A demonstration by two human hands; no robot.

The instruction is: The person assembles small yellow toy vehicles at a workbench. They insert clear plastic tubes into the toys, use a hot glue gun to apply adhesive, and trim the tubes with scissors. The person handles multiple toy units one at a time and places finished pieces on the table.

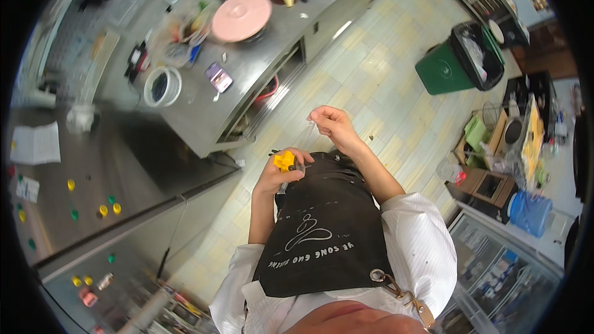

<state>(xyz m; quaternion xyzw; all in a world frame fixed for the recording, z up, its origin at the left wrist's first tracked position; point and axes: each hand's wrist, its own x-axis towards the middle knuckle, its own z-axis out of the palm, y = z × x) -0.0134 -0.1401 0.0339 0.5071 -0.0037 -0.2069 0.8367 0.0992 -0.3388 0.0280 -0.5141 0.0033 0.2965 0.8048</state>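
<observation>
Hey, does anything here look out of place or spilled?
A small dark scrap lies on the floor, right of your right hand; it looks dropped, though I can't tell what it is. Loose white scraps lie near the phone on the metal counter, like litter. No spill is evident.

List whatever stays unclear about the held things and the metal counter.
All in the head view:
Yellow object: partly hidden by the left hand.
Pale scrap in the right hand: too small and blurred.
Base beneath the pink disc: mostly covered by it.
White tub's dark contents: too small.
</observation>
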